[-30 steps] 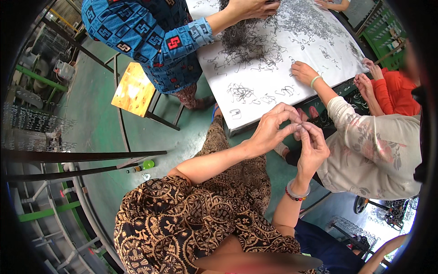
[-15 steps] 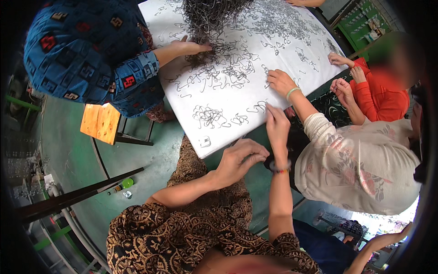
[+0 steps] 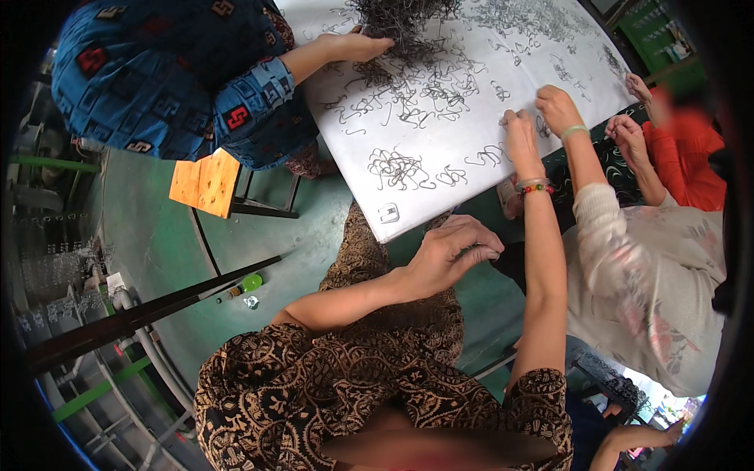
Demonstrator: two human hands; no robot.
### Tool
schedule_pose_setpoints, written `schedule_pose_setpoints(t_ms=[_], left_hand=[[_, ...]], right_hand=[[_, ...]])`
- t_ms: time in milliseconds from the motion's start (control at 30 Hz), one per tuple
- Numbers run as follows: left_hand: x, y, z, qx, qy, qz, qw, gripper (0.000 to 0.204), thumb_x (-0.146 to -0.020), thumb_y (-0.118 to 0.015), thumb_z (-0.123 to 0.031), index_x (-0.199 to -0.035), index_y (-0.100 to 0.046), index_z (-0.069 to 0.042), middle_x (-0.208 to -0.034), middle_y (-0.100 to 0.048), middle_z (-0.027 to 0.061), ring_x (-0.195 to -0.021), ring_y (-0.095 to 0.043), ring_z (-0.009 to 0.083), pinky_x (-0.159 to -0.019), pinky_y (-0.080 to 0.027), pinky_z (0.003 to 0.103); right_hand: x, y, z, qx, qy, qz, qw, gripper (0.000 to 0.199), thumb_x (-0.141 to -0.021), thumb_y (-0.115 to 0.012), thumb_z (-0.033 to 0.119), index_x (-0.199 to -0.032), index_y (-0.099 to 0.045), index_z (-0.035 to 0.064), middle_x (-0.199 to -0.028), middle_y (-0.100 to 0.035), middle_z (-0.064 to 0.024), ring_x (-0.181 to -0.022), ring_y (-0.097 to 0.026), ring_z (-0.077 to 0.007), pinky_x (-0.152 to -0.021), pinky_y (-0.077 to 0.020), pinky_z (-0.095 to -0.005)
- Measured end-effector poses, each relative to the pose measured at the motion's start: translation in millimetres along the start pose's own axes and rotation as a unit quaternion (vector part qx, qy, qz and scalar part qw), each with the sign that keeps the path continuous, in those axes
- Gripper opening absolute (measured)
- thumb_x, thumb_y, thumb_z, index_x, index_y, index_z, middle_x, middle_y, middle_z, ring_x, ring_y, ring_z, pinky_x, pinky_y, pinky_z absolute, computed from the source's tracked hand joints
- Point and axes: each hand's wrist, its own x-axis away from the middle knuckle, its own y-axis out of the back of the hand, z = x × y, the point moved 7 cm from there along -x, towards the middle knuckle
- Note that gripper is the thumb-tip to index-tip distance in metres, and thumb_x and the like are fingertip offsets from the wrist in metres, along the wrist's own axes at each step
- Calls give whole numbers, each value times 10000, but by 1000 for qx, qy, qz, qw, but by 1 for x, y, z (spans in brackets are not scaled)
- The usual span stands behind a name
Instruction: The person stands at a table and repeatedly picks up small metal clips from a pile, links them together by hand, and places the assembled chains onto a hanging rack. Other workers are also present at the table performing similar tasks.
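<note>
White table (image 3: pixel 440 196) under grey wire hooks (image 3: pixel 397 169); brown-and-black batik sleeves (image 3: pixel 330 377); blue patchwork denim (image 3: pixel 157 86); orange stool (image 3: pixel 206 182); green floor (image 3: pixel 157 235); multicoloured beaded bracelet (image 3: pixel 534 187).

- The tabletop (image 3: pixel 440 196) carries a wire-hook pile (image 3: pixel 404 20) at its far edge, with loose wire hooks (image 3: pixel 397 169) scattered toward the near edge.
- Right hand (image 3: pixel 522 137) rests on the tabletop near its right edge.
- Left hand (image 3: pixel 455 251) hangs just below the near edge.
- A wooden stool (image 3: pixel 206 182) stands on the floor, left of the tabletop.
- A bottle (image 3: pixel 243 286) lies on the floor before the stool.
</note>
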Motion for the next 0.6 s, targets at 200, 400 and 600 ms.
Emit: schedule_pose_setpoints(t_ms=[200,400,600], left_hand=[[5,2,6,-25,8,-3,1000,112,-836,-680,-53,-942,-677,-17,-933,-688,65,-907,-639,190,-848,-493,321],[4,-2,11,-29,14,-20,999,125,-846,-681,-73,-955,-680,-10,-907,-694,73,-853,-653,174,-750,-521,301],[1,-9,2,5,25,0,1000,137,-834,-681,-77,-949,-674,-4,-889,-696,98,-846,-665,207,-744,-522,319]], right_hand=[[24,37,9,-243,-89,-99,961,264,-782,-578,-60,-1044,-607,-45,-843,-656,-194,-676,-636,-301,-632,-500,-357],[166,149,72,-583,-133,-182,780,320,-839,-629,-51,-1153,-571,-68,-836,-653,-94,-661,-585,-102,-588,-476,-214],[214,178,120,-480,-135,-177,849,373,-852,-627,-73,-1215,-547,-40,-864,-634,-52,-738,-579,-63,-651,-478,-182]])
